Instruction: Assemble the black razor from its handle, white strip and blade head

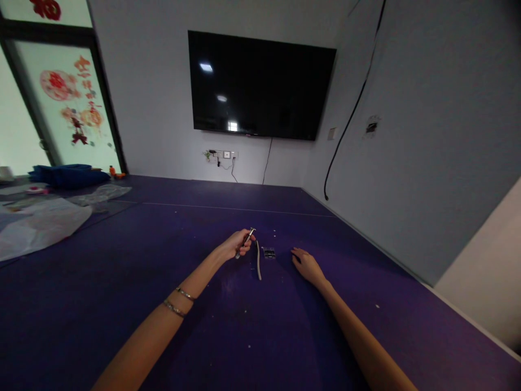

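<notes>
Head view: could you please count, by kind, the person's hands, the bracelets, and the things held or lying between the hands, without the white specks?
Left hand and right hand: 2
Bracelets: 2
Silver-tipped tool: 1
Pale narrow strip: 1
Dark rectangular item: 1
Total: 7

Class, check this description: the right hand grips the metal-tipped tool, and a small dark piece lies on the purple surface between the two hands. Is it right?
Not quite: the left hand, not the right hand, grips the metal-tipped tool, as the head view shows. The small dark piece does lie on the purple surface between them.
</notes>
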{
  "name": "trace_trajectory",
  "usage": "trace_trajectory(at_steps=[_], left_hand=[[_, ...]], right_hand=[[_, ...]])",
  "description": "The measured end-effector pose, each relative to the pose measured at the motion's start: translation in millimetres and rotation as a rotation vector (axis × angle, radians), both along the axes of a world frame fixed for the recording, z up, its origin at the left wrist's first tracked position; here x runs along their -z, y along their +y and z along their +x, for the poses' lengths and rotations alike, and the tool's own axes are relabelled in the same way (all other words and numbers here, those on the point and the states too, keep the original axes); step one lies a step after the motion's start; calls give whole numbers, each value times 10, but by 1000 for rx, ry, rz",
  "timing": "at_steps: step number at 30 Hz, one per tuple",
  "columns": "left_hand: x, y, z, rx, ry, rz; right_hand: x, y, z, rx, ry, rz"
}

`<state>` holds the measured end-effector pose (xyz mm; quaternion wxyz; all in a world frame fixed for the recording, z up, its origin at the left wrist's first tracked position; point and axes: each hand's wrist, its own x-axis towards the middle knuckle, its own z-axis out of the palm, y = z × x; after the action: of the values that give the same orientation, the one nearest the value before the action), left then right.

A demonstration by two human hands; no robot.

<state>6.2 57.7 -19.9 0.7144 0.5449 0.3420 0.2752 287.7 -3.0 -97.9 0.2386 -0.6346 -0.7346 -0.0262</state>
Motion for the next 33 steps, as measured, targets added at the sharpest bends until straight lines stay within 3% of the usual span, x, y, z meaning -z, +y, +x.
trace_trajectory(at_steps=[11,14,17,20,23,28,33], left_hand=[[-45,-287,94,-26,-12,3],[-97,-342,74,-64,-7,49],[-165,-405,46,-104,25,101],[-219,-466,21,-140,46,158],[-237,-510,1,-120,39,196],[-235,-542,-11,-107,22,266],[-238,-552,-4,-102,26,337]], right_hand=[[-3,-20,0,-9,-18,33],[-122,-90,-46,-24,-76,112],[-371,-202,-219,-28,-165,184],[-625,-286,-520,74,-157,93],[-742,-297,-849,116,-145,-76],[-688,-230,-1225,69,-151,-182],[-630,-181,-1377,105,-162,-214]])
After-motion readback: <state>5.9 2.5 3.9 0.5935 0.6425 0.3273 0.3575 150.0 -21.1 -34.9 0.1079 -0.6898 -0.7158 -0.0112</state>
